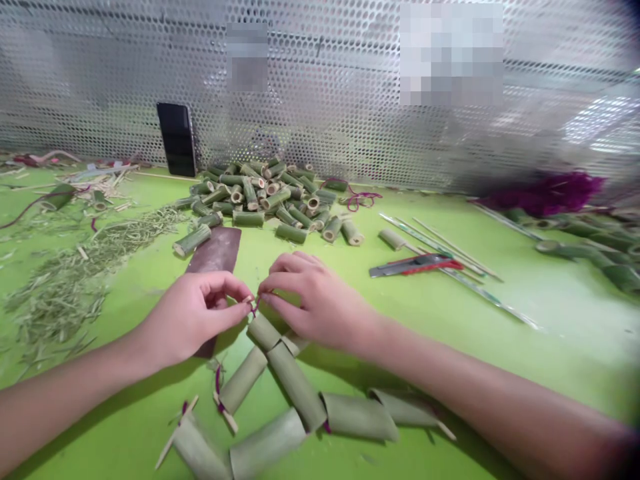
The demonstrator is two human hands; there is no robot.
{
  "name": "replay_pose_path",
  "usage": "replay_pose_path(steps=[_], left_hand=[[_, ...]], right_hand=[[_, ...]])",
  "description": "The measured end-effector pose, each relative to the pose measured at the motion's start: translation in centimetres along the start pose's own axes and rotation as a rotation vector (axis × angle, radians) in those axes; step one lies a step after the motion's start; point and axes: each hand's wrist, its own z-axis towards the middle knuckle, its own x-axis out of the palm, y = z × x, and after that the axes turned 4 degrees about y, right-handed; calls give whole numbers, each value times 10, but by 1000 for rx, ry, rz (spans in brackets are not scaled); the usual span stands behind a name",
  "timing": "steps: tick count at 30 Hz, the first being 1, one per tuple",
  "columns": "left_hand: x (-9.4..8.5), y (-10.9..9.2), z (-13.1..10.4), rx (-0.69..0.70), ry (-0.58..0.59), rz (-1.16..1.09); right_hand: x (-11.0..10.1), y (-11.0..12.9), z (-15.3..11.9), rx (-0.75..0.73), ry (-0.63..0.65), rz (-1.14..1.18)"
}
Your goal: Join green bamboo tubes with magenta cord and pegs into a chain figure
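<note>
My left hand [190,320] and my right hand [315,300] meet above a figure of strung bamboo tubes [295,387]. Each hand pinches a part of the purple string [254,309], which comes out of the top of the short head tube [264,331]. Below it, jointed tubes spread out as a body, arms and legs on the green table. Thin sticks with purple string show at some limb ends, such as the stick [226,412] by the left arm. My right hand partly hides the arm behind it.
A brown strip [215,250] lies partly under my left hand. Cut bamboo pieces [275,193] are heaped behind, beside a phone [177,140] leaning on the perforated metal wall. Shavings [65,287] cover the left. A red utility knife [415,265], sticks and purple yarn [545,193] are right.
</note>
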Motion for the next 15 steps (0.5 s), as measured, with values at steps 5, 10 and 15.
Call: replay_pose_path(steps=[5,10,15], left_hand=[[-1,-1,0,-22,1,-30],[-2,-4,1,-19,7,-67],[-4,-7,3,-17,8,-82]], right_hand=[[-1,-6,-2,61,-147,-51],[-12,5,-5,40,-127,100],[-7,17,-5,0,70,184]])
